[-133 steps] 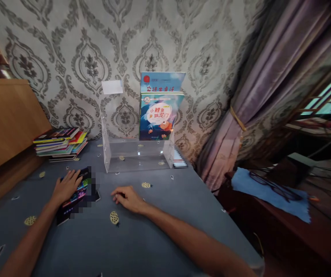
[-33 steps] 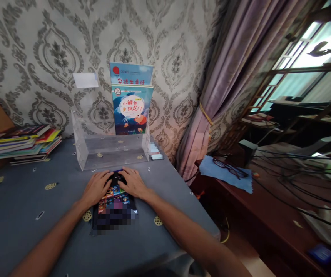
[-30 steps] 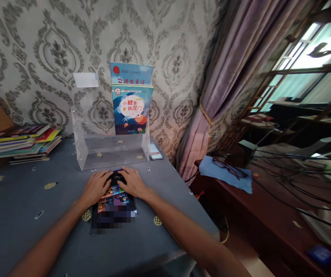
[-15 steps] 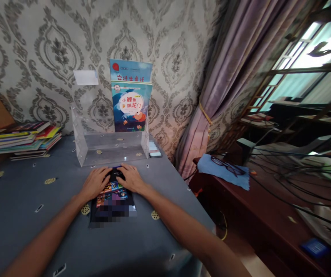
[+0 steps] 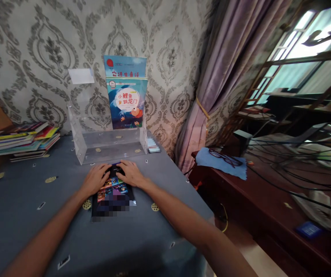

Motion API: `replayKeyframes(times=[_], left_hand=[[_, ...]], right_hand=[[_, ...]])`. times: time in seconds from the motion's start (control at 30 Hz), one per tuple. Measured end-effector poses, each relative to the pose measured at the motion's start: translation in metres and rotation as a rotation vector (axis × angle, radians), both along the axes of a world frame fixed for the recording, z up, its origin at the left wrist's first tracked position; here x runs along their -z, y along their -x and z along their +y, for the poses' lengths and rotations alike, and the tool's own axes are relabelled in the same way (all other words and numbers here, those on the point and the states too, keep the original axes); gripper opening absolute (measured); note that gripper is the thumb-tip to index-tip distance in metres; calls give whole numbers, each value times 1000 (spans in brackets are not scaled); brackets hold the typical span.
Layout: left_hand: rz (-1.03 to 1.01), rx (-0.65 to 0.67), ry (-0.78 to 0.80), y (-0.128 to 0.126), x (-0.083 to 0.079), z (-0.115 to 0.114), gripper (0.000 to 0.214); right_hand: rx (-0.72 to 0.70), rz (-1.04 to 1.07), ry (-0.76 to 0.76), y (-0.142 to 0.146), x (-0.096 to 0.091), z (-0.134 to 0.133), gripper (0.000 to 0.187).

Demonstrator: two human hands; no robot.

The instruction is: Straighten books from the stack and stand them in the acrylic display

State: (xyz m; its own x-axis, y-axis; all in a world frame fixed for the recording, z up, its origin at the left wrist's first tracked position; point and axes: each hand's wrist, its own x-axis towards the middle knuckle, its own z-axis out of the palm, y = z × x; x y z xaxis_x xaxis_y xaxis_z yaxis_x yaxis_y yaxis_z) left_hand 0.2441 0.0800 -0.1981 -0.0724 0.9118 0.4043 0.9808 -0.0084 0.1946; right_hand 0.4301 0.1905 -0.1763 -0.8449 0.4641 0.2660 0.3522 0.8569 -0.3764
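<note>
Centrally, the cloth-covered table (image 5: 24, 200) filled the lower left of the frame, with a clear acrylic book stand (image 5: 79, 142) at its far edge and a stack of books (image 5: 21, 140) at mid left. Just in front of the stand, near the centre, a dark picture book (image 5: 112, 196) lay flat on the cloth. Our left hand (image 5: 94, 181) and right hand (image 5: 132, 175) rested palm-down side by side on its far end, fingers loose, clasping nothing. We judged it thin, light, glossy and slightly bendy, best pinched by its long side edges.
</note>
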Motion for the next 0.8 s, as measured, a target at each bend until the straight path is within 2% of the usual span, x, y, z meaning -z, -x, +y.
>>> replayKeyframes(times=[0.8], left_hand=[[-25, 1, -13, 3, 5, 2, 37]], right_hand=[[-13, 4, -17, 0, 1, -1, 43]])
